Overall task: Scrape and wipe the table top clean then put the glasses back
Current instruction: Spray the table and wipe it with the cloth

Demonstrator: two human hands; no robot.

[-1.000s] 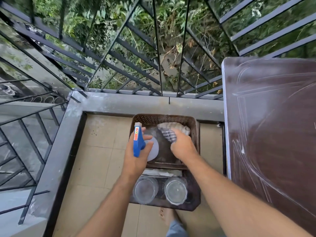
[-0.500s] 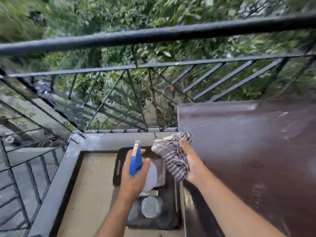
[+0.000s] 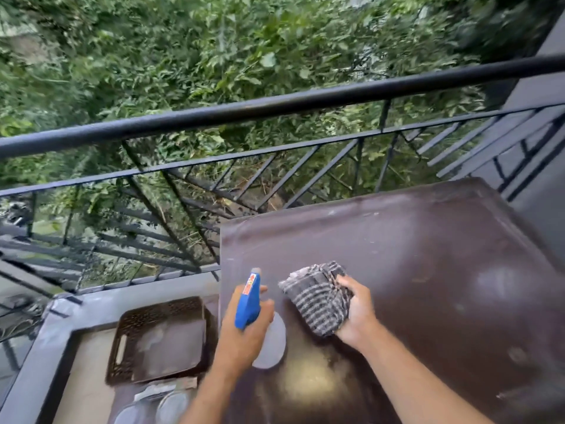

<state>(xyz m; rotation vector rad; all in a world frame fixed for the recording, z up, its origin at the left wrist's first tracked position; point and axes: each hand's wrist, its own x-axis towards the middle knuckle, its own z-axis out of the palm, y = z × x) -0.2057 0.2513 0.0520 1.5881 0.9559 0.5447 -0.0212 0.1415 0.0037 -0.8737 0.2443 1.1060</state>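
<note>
Gripping the blue-headed plastic spray bottle [image 3: 248, 304] in my left hand [image 3: 244, 335] and the bunched grey checked cloth [image 3: 318, 298] in my right hand [image 3: 356, 313], I hover over the dusty brown table top [image 3: 443, 270] directly below (glasses [image 3: 171, 407] sit down-left).

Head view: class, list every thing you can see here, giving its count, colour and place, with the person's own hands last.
Table top: one, dark brown, smudged, right.
Spray bottle: one, blue head, pale body, left hand.
Cloth: one, grey striped, bunched, right hand.
Tray: one, brown, perforated rim, lower left.
Glasses: two, clear, bottom edge beside the tray.
Railing: one, black metal, beyond the table.
Foliage: green, beyond the railing.
Left hand: gripping the bottle.
Right hand: gripping the cloth.
</note>
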